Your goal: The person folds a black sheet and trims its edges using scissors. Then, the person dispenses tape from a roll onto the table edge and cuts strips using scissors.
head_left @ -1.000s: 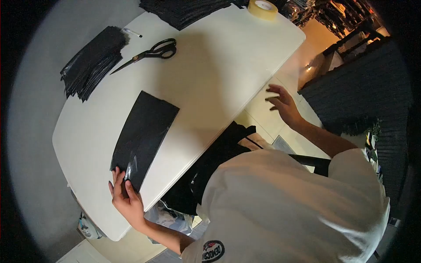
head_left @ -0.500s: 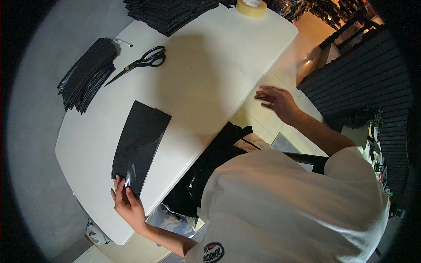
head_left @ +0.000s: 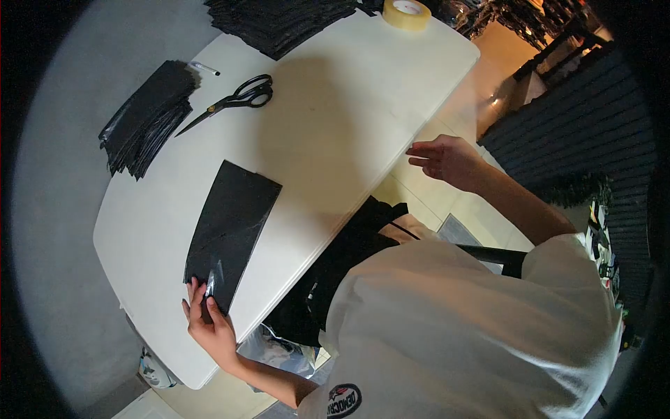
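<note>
1. A black sheet (head_left: 230, 230) lies flat on the white table (head_left: 150, 244), left of the frame's centre. It is a long four-sided piece, slanting from its upper end down to the lower left, mostly dull, with faint creases and a bright, glossy streak near the bottom.
2. The left hand (head_left: 211, 337) touches the sheet's lower end, in the lower left of the frame. Its thumb is spread apart from the fingers; I can't tell whether they pinch the sheet. The forearm comes up from the bottom.
3. The right hand (head_left: 450, 162), right of centre, is just beside the table's edge, fingers pointing left, loosely bent and close together. I can't tell whether the thumb meets them.
4. Upper left: black scissors (head_left: 227, 103), a pen (head_left: 205, 68) and a black stack (head_left: 150, 115).
5. Top: tape (head_left: 407, 15), right of a bigger black pile (head_left: 279, 24).
</note>
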A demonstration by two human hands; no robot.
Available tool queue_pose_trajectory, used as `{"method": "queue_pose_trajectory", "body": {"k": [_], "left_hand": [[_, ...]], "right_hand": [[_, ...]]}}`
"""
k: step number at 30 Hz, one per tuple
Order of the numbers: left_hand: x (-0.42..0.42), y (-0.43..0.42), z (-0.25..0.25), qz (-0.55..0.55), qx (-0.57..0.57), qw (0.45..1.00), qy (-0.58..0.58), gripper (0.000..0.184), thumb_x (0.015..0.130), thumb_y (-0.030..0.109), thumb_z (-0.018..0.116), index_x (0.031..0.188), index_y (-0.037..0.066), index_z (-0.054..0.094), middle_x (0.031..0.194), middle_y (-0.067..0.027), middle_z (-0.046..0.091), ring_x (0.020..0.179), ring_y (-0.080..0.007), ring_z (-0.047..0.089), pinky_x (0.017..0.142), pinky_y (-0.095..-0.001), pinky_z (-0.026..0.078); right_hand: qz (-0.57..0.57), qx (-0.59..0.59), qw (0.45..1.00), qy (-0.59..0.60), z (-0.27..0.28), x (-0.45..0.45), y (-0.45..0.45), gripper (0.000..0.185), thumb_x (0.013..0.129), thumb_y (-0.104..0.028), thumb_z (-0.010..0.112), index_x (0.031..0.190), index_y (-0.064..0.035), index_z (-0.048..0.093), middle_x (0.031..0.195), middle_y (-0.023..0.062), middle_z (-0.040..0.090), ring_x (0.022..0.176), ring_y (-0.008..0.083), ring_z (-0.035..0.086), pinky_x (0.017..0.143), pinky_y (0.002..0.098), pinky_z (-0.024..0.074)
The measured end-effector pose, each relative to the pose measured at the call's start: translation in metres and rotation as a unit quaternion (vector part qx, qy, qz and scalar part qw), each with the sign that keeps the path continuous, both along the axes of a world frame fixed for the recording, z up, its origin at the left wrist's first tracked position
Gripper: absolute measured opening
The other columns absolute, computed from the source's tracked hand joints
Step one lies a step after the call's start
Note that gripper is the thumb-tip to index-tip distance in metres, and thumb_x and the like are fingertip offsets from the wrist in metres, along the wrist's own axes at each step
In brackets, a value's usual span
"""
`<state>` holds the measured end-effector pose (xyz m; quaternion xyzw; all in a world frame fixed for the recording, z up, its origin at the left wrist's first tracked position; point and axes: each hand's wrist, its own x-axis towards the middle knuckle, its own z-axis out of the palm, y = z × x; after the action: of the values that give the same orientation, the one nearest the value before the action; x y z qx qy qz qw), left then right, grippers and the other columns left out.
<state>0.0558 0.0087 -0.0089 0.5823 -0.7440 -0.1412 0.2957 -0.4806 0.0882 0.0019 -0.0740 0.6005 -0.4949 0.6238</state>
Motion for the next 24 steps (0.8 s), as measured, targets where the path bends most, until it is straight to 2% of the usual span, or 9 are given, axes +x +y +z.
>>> {"method": "queue_pose_trajectory", "body": {"k": [2,5,15,18,20,21,23,24], "left_hand": [[-0.001,0.0,0.002,-0.003,0.003,1.0,-0.001,0.025,0.101,0.006,0.057,0.122,-0.001,0.07,0.141,-0.0197,0.067,0.14,-0.0361,0.057,0.126,-0.0581,0.019],[0.0,0.0,0.001,-0.004,0.004,1.0,0.002,0.025,0.102,0.007,0.057,0.121,-0.001,0.07,0.14,-0.02,0.067,0.14,-0.0362,0.056,0.126,-0.0583,0.019],[-0.002,0.002,0.002,0.002,0.005,1.0,0.0,0.026,0.102,0.007,0.056,0.121,-0.002,0.07,0.139,-0.0206,0.067,0.141,-0.0371,0.055,0.126,-0.058,0.019],[0.001,0.0,0.0,-0.004,0.008,1.0,0.005,0.026,0.102,0.008,0.056,0.121,-0.002,0.07,0.14,-0.0208,0.067,0.141,-0.0373,0.055,0.126,-0.0582,0.019],[0.001,-0.001,-0.001,-0.001,0.007,1.0,0.003,0.026,0.102,0.008,0.056,0.121,-0.002,0.07,0.14,-0.0209,0.067,0.142,-0.0372,0.054,0.126,-0.0583,0.019],[0.001,-0.001,-0.001,-0.001,0.007,1.0,0.003,0.026,0.102,0.008,0.056,0.121,-0.002,0.07,0.14,-0.0209,0.067,0.142,-0.0372,0.054,0.126,-0.0583,0.019],[0.001,0.0,0.0,-0.003,0.006,1.0,0.003,0.026,0.103,0.009,0.056,0.122,-0.002,0.07,0.14,-0.0208,0.067,0.142,-0.0368,0.054,0.126,-0.0585,0.018],[0.001,0.0,0.0,-0.002,0.006,1.0,0.003,0.026,0.103,0.009,0.056,0.122,-0.002,0.07,0.14,-0.0208,0.067,0.142,-0.0368,0.054,0.126,-0.0585,0.018]], "right_hand": [[-0.088,-0.024,0.996,-0.01,0.006,0.008,0.003,0.032,0.099,-0.018,0.061,0.123,0.0027,0.058,0.137,0.0175,0.06,0.121,0.0298,0.063,0.102,0.0386,0.0526],[-0.064,-0.057,0.996,-0.027,0.019,0.012,0.004,0.035,0.098,-0.014,0.059,0.127,0.0042,0.052,0.141,0.0189,0.054,0.124,0.0326,0.06,0.106,0.0404,0.0522],[-0.06,-0.086,0.992,-0.066,0.025,0.017,0.003,0.029,0.098,-0.009,0.056,0.125,0.0029,0.053,0.126,0.0164,0.061,0.12,0.0278,0.063,0.105,0.0383,0.0524],[-0.079,-0.075,0.993,-0.05,0.029,0.021,0.002,0.024,0.099,-0.012,0.057,0.12,0.0002,0.056,0.125,0.0151,0.062,0.12,0.0252,0.063,0.104,0.0379,0.0525],[-0.055,-0.053,0.997,-0.021,0.025,0.018,-0.001,0.025,0.1,-0.02,0.063,0.119,-0.0038,0.057,0.124,0.0125,0.063,0.12,0.0235,0.064,0.104,0.0371,0.0521],[-0.054,-0.053,0.997,-0.02,0.023,0.019,-0.001,0.025,0.1,-0.02,0.063,0.119,-0.0038,0.057,0.124,0.0125,0.063,0.12,0.0235,0.064,0.104,0.0371,0.0521],[-0.08,-0.029,0.996,-0.005,0.018,0.02,-0.002,0.026,0.098,-0.03,0.071,0.112,-0.0105,0.062,0.117,0.0056,0.063,0.109,0.0182,0.065,0.092,0.0329,0.0513],[-0.079,-0.029,0.996,-0.006,0.015,0.018,-0.003,0.026,0.098,-0.03,0.071,0.112,-0.0105,0.062,0.117,0.0056,0.063,0.109,0.0182,0.065,0.092,0.0329,0.0513]]}}
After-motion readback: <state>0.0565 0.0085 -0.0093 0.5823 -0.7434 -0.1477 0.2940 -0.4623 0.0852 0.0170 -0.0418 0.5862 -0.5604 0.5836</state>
